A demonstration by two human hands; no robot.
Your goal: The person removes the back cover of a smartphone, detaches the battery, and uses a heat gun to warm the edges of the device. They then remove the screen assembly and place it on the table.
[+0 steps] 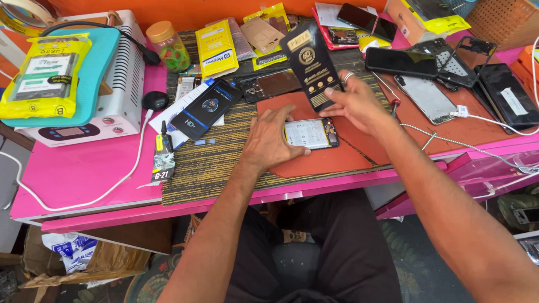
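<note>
Bench (pixel 86 173) first: I see a bright pink top carrying a dark woven mat (pixel 221 166) and, on that, a rust-red work pad (pixel 325 161). At far left stands a white machine (pixel 124 79) with a teal slab (pixel 96 62) on top; a yellow packet (pixel 44 77), rectangular with a grey label panel, lies across the slab.

Behind the mat I note a row of packaging: a tall yellow sleeve (pixel 216 48) with a blue logo band, a tan cardboard packet (pixel 262 34), and a jar (pixel 169 47) with an orange lid. A black flat box (pixel 207 108) with blue print rests at the mat's left, on white sheets.

My right hand (pixel 356 104) grips the lower edge of a black sleeve (pixel 311 66) with gold print, fingers clenched on it, the sleeve tilted up above the pad. My left hand (pixel 269 138) lies flat, fingers released and spread, fingertips touching a small phone (pixel 310 134) lying on the red pad, between both hands.

Several dark phones (pixel 400 61) lie well apart at right.
</note>
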